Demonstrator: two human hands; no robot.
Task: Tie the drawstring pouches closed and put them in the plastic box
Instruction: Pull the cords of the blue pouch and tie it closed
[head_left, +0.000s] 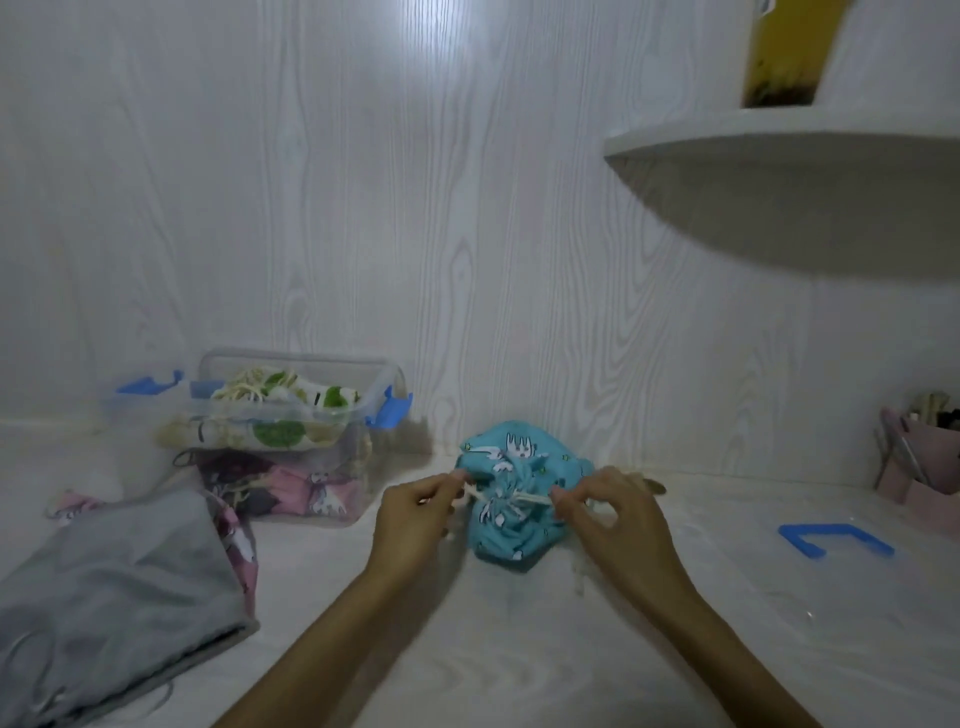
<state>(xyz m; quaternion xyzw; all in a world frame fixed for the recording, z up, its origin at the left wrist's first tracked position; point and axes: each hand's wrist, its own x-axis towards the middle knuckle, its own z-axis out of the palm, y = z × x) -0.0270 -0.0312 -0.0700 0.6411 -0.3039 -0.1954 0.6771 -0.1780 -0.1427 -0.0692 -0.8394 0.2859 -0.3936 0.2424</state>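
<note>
We see a white wood-grain wall (363, 208) rising behind a white table (519, 649), and a rounded white shelf (779, 171) jutting out at upper right.

On the table at lower left lies a grey cloth (114, 587), the biggest loose thing here, with a pink printed fabric (241, 545) showing along its right edge.

Behind it, against the wall, stands the clear plastic box (291, 431) with blue clips. We can make out pouches inside it: a green-spotted pouch (275, 415) on top and a pink pouch (311, 493) below, seen through the box wall.

Right of the box, in the middle of the table, sits the teal pouch (514, 488), printed with small white figures, its mouth gathered tight. It rests on the table near the wall, well apart from the box.

Our two forearms reach up from the bottom edge to it. Our left hand (415, 519) pinches one end of the pale drawstring (511, 500) between thumb and fingertips, just left of the gathered mouth. Our right hand (613, 509) pinches the other end just right of it, its remaining fingers loosely curled. The cord runs taut between the two hands, across the pouch's neck.

At far right a pink holder (919, 467) stands by the wall with some tools in it, too blurred to name. Nearer us lies a loose blue clip (831, 540) on the table.
</note>
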